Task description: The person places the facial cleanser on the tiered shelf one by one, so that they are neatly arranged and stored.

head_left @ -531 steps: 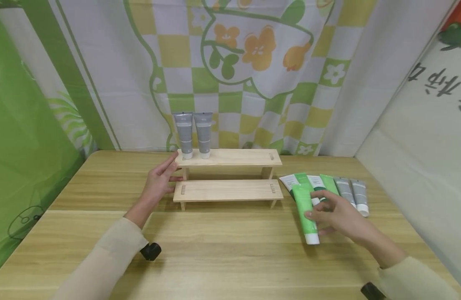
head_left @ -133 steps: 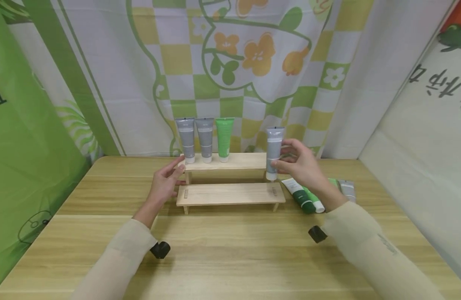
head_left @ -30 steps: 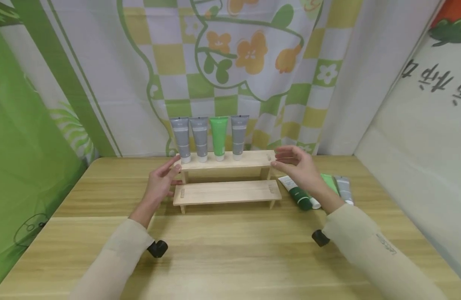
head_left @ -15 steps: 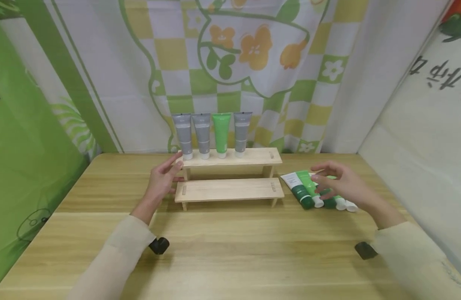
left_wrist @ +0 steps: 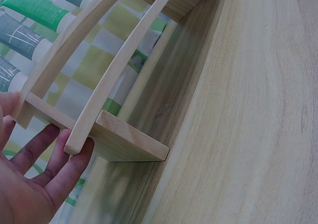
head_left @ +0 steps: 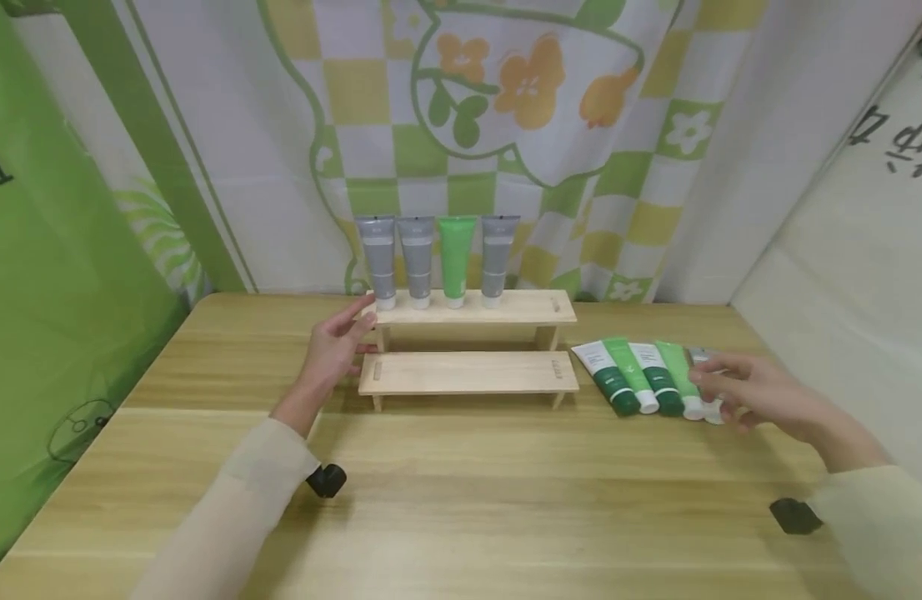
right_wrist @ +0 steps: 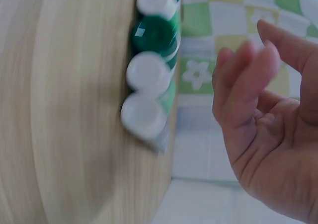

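A two-step wooden stand (head_left: 468, 372) stands on the table. My left hand (head_left: 332, 350) holds its left end, fingers and thumb at the ends of the boards in the left wrist view. On the upper step stand three grey tubes (head_left: 378, 258) and one green tube (head_left: 456, 257), all upright on white caps. Right of the stand lie several tubes in a row: white-and-dark-green tubes (head_left: 609, 379), light green tubes (head_left: 630, 375) and a grey tube (head_left: 699, 355) at the right end, partly hidden. My right hand (head_left: 761, 396) hovers at that grey tube, fingers loosely bent and holding nothing.
The wooden table (head_left: 461, 500) reaches back to a checked, flowered curtain (head_left: 528, 100). A green cloth (head_left: 56, 250) hangs at the left and a white wall panel (head_left: 851, 275) at the right. Black wrist cameras (head_left: 327, 481) sit by both sleeves.
A grey tube went from the right hand onto the upper step, right of the green tube placed earlier. My right hand then moved right to the lying tubes. The left hand stayed on the stand.
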A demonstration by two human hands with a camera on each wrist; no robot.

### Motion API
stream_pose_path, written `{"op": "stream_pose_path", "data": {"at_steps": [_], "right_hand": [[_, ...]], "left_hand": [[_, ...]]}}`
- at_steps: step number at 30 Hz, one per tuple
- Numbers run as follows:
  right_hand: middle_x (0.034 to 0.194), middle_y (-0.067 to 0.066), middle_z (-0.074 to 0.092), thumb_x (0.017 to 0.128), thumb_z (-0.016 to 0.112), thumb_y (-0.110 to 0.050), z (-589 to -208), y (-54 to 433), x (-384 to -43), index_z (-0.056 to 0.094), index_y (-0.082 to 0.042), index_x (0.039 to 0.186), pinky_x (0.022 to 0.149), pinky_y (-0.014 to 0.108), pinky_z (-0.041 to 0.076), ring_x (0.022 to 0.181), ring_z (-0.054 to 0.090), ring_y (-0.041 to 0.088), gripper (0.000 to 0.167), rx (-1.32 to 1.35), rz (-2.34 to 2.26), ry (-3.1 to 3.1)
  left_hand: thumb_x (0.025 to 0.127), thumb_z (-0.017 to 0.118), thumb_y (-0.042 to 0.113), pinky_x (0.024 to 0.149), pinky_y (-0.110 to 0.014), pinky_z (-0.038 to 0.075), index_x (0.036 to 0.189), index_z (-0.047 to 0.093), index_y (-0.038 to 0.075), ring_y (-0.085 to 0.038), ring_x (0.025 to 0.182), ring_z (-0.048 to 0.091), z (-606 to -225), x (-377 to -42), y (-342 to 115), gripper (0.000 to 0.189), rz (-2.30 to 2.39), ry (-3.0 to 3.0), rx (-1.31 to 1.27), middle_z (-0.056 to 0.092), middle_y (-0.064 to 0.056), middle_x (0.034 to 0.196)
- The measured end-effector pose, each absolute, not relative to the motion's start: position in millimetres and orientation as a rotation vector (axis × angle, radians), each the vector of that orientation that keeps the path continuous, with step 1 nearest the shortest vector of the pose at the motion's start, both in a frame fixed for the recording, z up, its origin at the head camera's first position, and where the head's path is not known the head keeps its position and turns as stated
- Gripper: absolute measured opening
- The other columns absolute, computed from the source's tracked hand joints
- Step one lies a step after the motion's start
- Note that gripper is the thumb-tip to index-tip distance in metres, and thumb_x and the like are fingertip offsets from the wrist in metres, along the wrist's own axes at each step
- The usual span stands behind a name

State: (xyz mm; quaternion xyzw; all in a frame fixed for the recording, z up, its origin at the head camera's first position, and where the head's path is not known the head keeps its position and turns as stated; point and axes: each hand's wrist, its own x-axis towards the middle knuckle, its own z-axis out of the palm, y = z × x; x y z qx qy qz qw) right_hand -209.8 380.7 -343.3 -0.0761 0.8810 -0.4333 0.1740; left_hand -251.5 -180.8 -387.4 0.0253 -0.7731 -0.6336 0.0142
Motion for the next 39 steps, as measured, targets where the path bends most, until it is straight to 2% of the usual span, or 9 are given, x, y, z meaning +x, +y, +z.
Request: {"op": "stream_pose_path", "data": {"at_steps": [2, 5, 11, 16, 21, 28, 39], "right_hand": [[0.094, 0.013, 0.060, 0.107, 0.052, -0.026, -344.4, 388.9, -210.4, 0.043, 0.013, 0.135, 0.049, 0.033, 0.052, 0.061, 0.056, 0.015, 0.049, -0.204, -1.202, 2.498], [0.097, 0.014, 0.058, 0.107, 0.051, -0.028, -345.4, 399.2, -212.4, 0.038, 0.015, 0.139, 0.051, 0.031, 0.052, 0.062, 0.054, 0.014, 0.055, -0.165, -1.166, 2.491], [0.111, 0.018, 0.059, 0.106, 0.051, -0.032, -348.4, 417.7, -219.9, 0.032, 0.016, 0.143, 0.064, 0.037, 0.058, 0.079, 0.062, 0.020, 0.063, -0.057, -1.116, 2.468], [0.110, 0.014, 0.065, 0.106, 0.051, -0.028, -354.0, 430.6, -226.3, 0.030, 0.019, 0.141, 0.073, 0.041, 0.059, 0.089, 0.064, 0.022, 0.063, 0.016, -1.126, 2.437], [0.101, 0.010, 0.067, 0.107, 0.049, -0.026, -362.6, 435.7, -231.1, 0.026, 0.022, 0.141, 0.075, 0.040, 0.060, 0.088, 0.066, 0.019, 0.063, 0.098, -1.186, 2.411], [0.098, 0.010, 0.067, 0.108, 0.046, -0.017, -373.0, 436.1, -235.7, 0.014, 0.028, 0.140, 0.078, 0.039, 0.060, 0.087, 0.068, 0.017, 0.064, 0.076, -1.288, 2.347], [0.092, 0.005, 0.067, 0.104, 0.054, -0.015, -376.7, 432.2, -244.5, 0.018, 0.027, 0.138, 0.078, 0.037, 0.060, 0.084, 0.067, 0.015, 0.065, 0.189, -1.334, 2.278]], "left_hand": [[0.101, 0.057, 0.047, 0.059, -0.030, 0.055, 0.149, 0.049, 0.036, -0.034, 0.103, 0.068, -387.6, -250.3, -179.7, 0.050, -1.972, -2.412, 0.085, 0.055, -0.013, 0.141], [0.101, 0.057, 0.047, 0.062, -0.034, 0.056, 0.149, 0.049, 0.035, -0.035, 0.102, 0.069, -387.8, -249.0, -179.0, 0.049, -1.958, -2.413, 0.083, 0.056, -0.013, 0.140], [0.101, 0.058, 0.048, 0.058, -0.029, 0.054, 0.148, 0.050, 0.036, -0.038, 0.104, 0.068, -385.9, -250.0, -179.5, 0.050, -1.957, -2.399, 0.074, 0.056, -0.013, 0.142], [0.101, 0.058, 0.048, 0.057, -0.029, 0.054, 0.148, 0.050, 0.036, -0.037, 0.103, 0.068, -384.6, -251.2, -179.4, 0.049, -1.958, -2.397, 0.080, 0.056, -0.013, 0.142], [0.101, 0.058, 0.047, 0.058, -0.030, 0.054, 0.148, 0.051, 0.036, -0.034, 0.101, 0.069, -384.2, -251.0, -179.0, 0.049, -1.964, -2.399, 0.095, 0.057, -0.013, 0.142], [0.101, 0.059, 0.046, 0.058, -0.030, 0.055, 0.148, 0.050, 0.036, -0.034, 0.101, 0.069, -383.7, -250.2, -178.5, 0.048, -1.971, -2.399, 0.119, 0.056, -0.012, 0.143], [0.101, 0.058, 0.045, 0.059, -0.032, 0.056, 0.148, 0.050, 0.035, -0.033, 0.100, 0.070, -383.6, -250.2, -178.6, 0.049, -1.959, -2.408, 0.101, 0.055, -0.013, 0.144]]}}
